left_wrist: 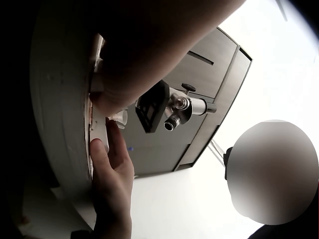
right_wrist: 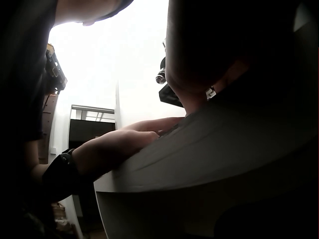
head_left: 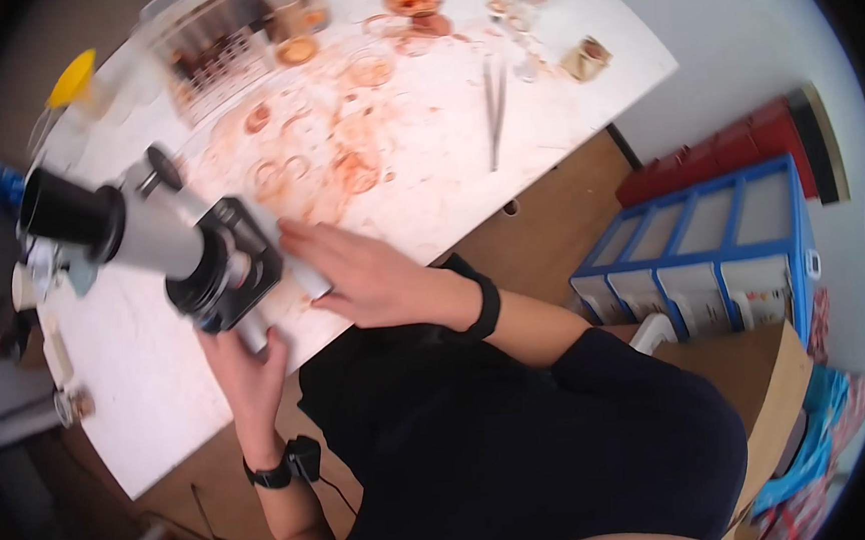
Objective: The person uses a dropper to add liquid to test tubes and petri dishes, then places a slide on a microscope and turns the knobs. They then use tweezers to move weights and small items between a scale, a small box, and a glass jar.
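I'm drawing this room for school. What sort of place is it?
It looks like a science lab or workroom: there's a microscope at a stained white table, with a rack and long metal tweezers on it.

We can read no text, brand, number or sign in any view. At the right of the head view, the blue-framed drawer unit [head_left: 697, 254] bears small marks [head_left: 762, 297] too blurred for us to make out.
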A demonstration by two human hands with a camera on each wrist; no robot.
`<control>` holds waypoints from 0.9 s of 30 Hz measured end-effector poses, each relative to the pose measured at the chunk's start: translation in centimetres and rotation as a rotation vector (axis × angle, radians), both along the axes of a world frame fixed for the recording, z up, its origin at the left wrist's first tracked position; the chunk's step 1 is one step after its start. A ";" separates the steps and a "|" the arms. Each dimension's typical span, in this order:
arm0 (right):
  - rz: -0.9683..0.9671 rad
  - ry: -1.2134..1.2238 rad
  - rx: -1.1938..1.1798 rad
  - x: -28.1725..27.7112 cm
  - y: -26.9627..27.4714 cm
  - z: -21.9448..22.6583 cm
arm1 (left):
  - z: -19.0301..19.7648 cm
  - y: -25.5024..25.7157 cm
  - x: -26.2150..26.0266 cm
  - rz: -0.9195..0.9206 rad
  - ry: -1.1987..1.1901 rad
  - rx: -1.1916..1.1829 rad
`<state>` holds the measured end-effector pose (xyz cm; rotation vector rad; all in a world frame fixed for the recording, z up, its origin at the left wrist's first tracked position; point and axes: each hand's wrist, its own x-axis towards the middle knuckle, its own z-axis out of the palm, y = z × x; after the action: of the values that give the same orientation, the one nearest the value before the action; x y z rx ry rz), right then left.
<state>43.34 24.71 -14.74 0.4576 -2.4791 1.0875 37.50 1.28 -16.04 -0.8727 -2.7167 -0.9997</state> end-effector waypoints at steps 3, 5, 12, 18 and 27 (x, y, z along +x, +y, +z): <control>0.005 -0.025 0.027 -0.2 0.0 0.1 | 0.7 0.8 0.1 -0.013 0.025 0.109; -0.006 -0.055 0.016 -0.1 -0.3 0.2 | 0.9 0.9 0.2 -0.018 0.013 0.091; -0.040 -0.061 0.075 -0.1 -0.8 0.1 | 1.5 0.8 0.1 -0.007 -0.040 0.071; -0.049 -0.051 0.091 -0.1 -0.7 0.0 | 1.5 1.0 0.0 -0.005 -0.035 0.069; -0.069 -0.061 0.092 -0.2 -0.9 0.2 | 1.5 1.1 0.0 0.002 -0.032 0.062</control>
<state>43.16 23.85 -14.54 0.3673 -2.5866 0.9770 37.47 2.42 -14.58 -0.8508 -2.6955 -1.1009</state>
